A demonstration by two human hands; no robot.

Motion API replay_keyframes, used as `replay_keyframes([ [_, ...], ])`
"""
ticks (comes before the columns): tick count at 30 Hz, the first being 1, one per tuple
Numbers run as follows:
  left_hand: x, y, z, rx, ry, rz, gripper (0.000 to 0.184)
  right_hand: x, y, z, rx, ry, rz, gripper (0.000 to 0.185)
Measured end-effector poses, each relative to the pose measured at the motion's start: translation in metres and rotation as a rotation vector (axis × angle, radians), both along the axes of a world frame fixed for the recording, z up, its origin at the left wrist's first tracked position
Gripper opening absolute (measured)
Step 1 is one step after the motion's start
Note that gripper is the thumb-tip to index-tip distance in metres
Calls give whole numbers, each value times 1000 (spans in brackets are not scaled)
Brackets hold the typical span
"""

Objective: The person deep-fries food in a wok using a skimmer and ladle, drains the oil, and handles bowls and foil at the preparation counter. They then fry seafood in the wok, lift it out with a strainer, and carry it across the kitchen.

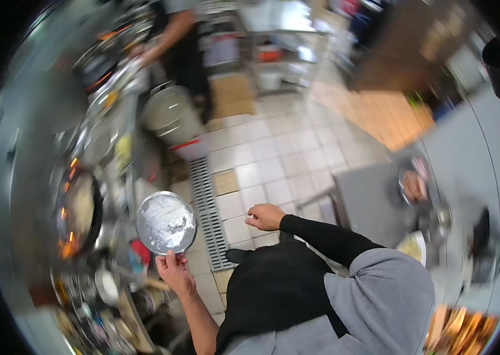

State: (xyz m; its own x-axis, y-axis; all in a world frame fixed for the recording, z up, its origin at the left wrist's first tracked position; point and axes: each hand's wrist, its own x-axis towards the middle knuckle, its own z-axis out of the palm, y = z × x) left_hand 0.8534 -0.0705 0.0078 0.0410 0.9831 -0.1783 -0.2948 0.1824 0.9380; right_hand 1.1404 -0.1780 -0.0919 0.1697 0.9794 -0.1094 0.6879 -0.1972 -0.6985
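Note:
My left hand point(175, 273) grips the near edge of a round metal plate point(186, 239), thumb on top and fingers underneath. White powder point(162, 216) that looks like flour is spread thinly over the plate. My right hand point(266, 217), at the end of a black sleeve, hangs over the tiled floor in front of my apron. Its fingers are curled together, with a small pale spot at the tips that is too small to name. To the left of the plate, a dark pan point(97, 210) with pale food in it stands over flames.
A co-worker point(176, 41) stands at the far stove, near a large pot point(173, 112). Below me a drain grate point(208, 213) runs along the floor. On the right, a steel table point(368, 189) bears a bowl of meat point(413, 186) and a white plate point(420, 248).

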Motion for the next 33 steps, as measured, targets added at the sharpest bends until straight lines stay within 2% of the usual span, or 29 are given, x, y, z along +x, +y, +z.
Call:
replay_keyframes([
  [2,66,9,-19,-18,52,-235,14,54,-59,9,54,35,-247,31],
  [3,96,3,-27,-18,76,-357,15,68,-92,22,165,16,-411,28],
  [5,159,-19,-51,-46,171,-632,17,93,-151,66,284,-21,-676,23],
  [6,198,-40,-47,-60,229,-754,18,100,-176,87,341,-39,-795,21],
  [9,294,-109,-53,-134,286,-1113,17,120,-232,131,389,-87,-1015,17],
  [10,317,-130,-63,-89,331,-1238,15,124,-243,136,421,-107,-1065,17],
  [11,338,-149,-77,-131,323,-1345,13,124,-247,140,462,-123,-1090,17],
  [12,360,-167,-95,-63,417,-1486,13,128,-246,139,511,-120,-1087,17],
  [13,376,-191,-103,-33,498,-1524,12,132,-246,133,503,-123,-1077,18],
  [14,388,-207,-122,-100,210,-1636,13,137,-243,125,503,-113,-1044,19],
  [15,400,-230,-155,-47,211,-1623,17,139,-231,122,545,-49,-1035,20],
  [16,412,-240,-159,33,114,-1599,19,142,-219,119,575,19,-1018,20],
  [19,415,-242,-134,545,-355,-1339,38,142,-168,116,570,259,-966,22],
  [21,414,-212,-141,614,-199,-1419,40,150,-137,110,532,386,-894,23],
  [23,367,-149,-99,248,58,-1727,38,153,-96,100,473,369,-727,24],
  [25,315,-97,-98,-128,284,-1494,38,148,-50,94,374,405,-592,23],
  [28,214,-27,-113,-232,374,-1083,39,137,29,57,278,416,-345,22],
  [29,177,-12,-89,-302,389,-926,37,125,60,56,226,467,-287,23],
  [30,140,-8,-126,-307,309,-726,37,108,90,55,172,518,-233,23],
  [33,41,-18,-154,-446,235,-193,32,59,193,40,129,646,-24,25],
])
